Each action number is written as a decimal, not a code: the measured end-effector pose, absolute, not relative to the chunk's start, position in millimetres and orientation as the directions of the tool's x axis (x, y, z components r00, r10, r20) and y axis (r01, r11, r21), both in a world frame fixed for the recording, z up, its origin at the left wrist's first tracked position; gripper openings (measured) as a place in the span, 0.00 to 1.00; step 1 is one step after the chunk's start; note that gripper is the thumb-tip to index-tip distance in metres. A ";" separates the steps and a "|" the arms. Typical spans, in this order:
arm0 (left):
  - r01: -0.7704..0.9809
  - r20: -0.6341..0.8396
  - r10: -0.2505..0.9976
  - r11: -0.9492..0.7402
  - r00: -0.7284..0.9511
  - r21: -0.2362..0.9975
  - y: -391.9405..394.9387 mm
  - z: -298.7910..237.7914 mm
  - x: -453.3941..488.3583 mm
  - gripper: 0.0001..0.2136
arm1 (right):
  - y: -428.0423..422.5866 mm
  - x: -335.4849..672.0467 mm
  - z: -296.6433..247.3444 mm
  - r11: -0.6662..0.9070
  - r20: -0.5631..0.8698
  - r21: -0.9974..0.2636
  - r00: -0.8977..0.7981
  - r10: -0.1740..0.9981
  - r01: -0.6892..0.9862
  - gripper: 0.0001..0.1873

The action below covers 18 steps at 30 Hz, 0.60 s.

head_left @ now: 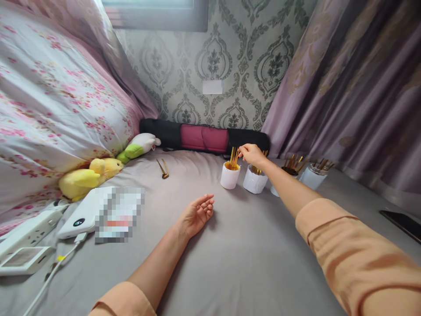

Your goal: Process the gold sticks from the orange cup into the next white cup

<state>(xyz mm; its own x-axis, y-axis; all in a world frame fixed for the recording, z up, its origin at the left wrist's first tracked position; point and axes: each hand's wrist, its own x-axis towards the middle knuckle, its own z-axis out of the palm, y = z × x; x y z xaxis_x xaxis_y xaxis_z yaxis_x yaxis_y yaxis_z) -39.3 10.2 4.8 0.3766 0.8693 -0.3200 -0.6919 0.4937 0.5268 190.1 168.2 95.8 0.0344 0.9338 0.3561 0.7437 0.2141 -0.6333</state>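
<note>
My right hand reaches over the cups with its fingertips pinched at the top of thin gold-coloured sticks. These stand upright in a white cup with a yellowish inside. Just right of it, under my right wrist, is a second white cup with more gold-coloured sticks, partly hidden by the hand. Palm turned up, my left hand rests on the grey sheet, fingers loosely curled and holding nothing. A few slim gold-coloured pieces lie on the sheet beyond it.
Two more containers with sticks, one a jar, stand at right, partly behind my forearm. A dark phone lies at the right edge. On the left are plush toys, a white power bank, a power strip and a cable.
</note>
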 end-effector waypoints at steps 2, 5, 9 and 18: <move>-0.691 -0.318 0.869 0.494 0.378 0.528 10.5 4.3 -39.3 0.06 | 167.5 190.0 95.5 0.217 0.351 -0.638 0.029 0.936 0.739 0.12; -0.690 -0.319 0.868 0.497 0.382 0.526 10.8 4.2 -39.4 0.06 | 166.6 190.4 95.1 0.214 0.343 -0.641 0.026 0.939 0.738 0.12; -0.693 -0.317 0.868 0.497 0.383 0.523 10.9 4.8 -39.4 0.05 | 164.0 191.4 95.8 0.203 0.339 -0.640 0.036 0.940 0.741 0.11; -0.691 -0.306 0.870 0.493 0.387 0.529 11.2 3.3 -39.3 0.06 | 155.0 193.1 98.6 0.185 0.320 -0.651 0.045 0.946 0.736 0.12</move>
